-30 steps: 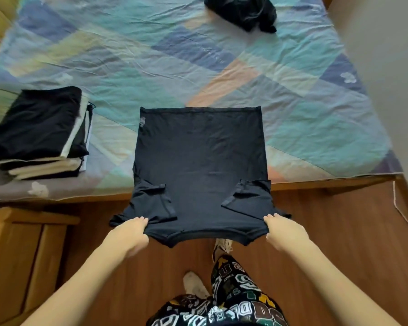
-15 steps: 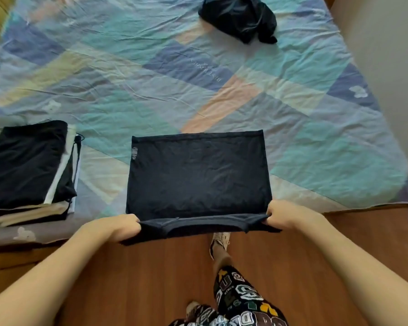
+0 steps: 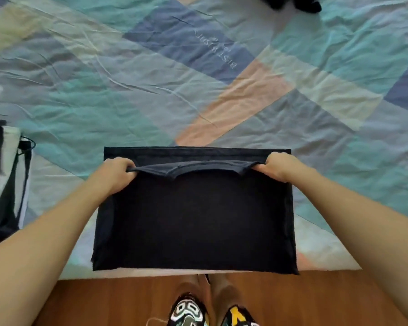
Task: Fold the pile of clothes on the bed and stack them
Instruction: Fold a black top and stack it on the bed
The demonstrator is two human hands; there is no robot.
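shirt (image 3: 193, 220) on bed (image 3: 151, 95) | collar edge between left hand (image 3: 114, 176), right hand (image 3: 277, 168)

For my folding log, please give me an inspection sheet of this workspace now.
Surface: bed sheet, patchwork, wrinkled.
Job's things: black shirt lies flat at the bed's near edge, collar edge brought over towards its far hem; folded stack at left; dark unfolded clothes at the far edge.
Clutter: nothing seen.
Grippers: left hand and right hand each pinch the shirt's collar edge.
Cables: nothing seen.
Surroundings: wooden floor.
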